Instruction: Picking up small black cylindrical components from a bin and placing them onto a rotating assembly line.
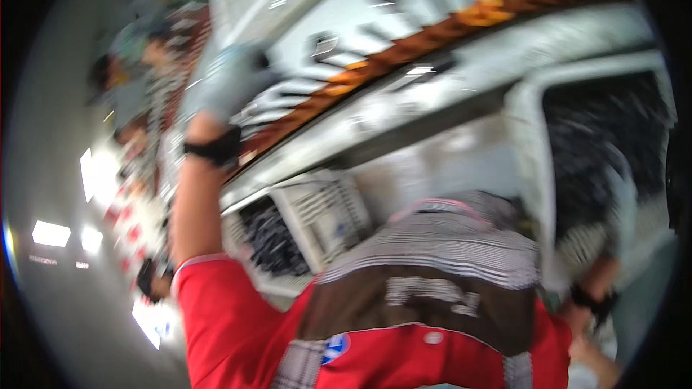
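Everything is smeared by motion. My left hand (229,81), in a pale grey glove with a black band at the wrist, reaches over the near edge of a long white work surface (317,25). Dark slim pieces (375,32) lie spaced out along that surface. Something dark shows by the left fingertips; whether they grip it I cannot tell. On the right, my right hand (621,184), also gloved, is low in a white crate (530,137) over a heap of dark small pieces (595,133). Its fingers are too blurred to read.
An orange-brown toothed strip (432,32) runs along the work surface's near edge. A smaller white crate (306,220) with dark pieces stands below, left of my apron. Several people (155,54) are at the far left. Another person's hand (591,356) shows at lower right.
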Demonstrator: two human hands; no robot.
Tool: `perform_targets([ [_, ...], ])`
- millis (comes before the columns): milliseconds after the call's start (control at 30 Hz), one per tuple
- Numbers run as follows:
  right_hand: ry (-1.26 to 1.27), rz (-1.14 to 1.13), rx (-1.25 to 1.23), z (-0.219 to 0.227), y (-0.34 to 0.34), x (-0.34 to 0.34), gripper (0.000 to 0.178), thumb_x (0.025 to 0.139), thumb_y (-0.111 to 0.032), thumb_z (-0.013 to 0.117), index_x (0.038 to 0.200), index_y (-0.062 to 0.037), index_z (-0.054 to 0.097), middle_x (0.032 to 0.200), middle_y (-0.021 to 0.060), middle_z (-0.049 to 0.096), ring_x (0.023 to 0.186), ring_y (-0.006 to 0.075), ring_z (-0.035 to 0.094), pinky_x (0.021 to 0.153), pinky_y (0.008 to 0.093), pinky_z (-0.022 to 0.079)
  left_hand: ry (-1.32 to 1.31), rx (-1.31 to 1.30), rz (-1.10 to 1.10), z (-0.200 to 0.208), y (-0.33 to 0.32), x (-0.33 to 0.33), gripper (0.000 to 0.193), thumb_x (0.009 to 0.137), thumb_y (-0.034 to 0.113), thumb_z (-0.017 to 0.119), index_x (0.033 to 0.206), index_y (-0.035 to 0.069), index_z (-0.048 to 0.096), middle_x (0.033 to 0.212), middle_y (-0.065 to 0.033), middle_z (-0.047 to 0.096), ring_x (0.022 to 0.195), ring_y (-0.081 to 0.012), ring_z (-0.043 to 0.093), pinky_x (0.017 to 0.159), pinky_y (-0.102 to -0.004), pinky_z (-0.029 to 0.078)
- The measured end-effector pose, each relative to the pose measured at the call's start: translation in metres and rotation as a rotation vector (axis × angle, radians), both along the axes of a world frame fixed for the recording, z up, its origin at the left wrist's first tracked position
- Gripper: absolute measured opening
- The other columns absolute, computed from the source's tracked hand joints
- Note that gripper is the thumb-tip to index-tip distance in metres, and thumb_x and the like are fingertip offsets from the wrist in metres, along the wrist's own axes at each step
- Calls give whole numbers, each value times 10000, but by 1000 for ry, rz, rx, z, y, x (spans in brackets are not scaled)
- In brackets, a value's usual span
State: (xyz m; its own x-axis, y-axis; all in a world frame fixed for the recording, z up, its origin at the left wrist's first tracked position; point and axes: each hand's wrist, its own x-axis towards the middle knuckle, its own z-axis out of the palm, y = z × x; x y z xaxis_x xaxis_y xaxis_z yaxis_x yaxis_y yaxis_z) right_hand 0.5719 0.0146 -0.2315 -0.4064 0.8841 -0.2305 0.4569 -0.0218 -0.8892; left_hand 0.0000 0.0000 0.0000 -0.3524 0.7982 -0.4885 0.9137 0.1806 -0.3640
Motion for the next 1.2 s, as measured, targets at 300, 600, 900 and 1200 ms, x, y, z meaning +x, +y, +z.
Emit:
perform_targets([
  [300, 601, -504, -429, 106, -22, 127, 468, 870, -258, 655, 1266, -38, 538, 974, 33, 637, 840, 118, 614, 745, 285, 516, -808, 967, -666, -72, 22, 293, 615, 744, 205, 775, 1284, 45, 530, 1268, -169, 554, 1158, -339, 533, 974, -435, 443],
  [600, 973, -498, -621, 127, -3, 142, 338, 943, -307, 599, 1086, -2, 622, 902, 54, 655, 846, 126, 626, 790, 238, 484, -1775, 512, -673, -135, 57, 554, 596, 754, 198, 774, 1267, 17, 530, 1210, -181, 582, 1116, -350, 581, 950, -410, 480],
  [900, -1172, -244, 336, 46, 186, 405, 305, 847, -297, 575, 1011, -45, 628, 988, 211, 655, 918, 398, 640, 792, 483, 514, -2083, 446, 486, -119, 153, 611, 111, 879, 107, 665, 945, 31, 616, 823, -44, 644, 739, -107, 629, 655, -249, 530],
  [1200, -1514, 106, 145, -77, 277, 547, 176, 764, -109, 655, 918, -63, 727, 939, 173, 697, 978, 328, 660, 829, 427, 530, -1895, 1287, 138, -77, 300, 588, 157, 930, 142, 609, 1017, 11, 606, 950, -95, 681, 873, -159, 646, 812, -289, 525],
])
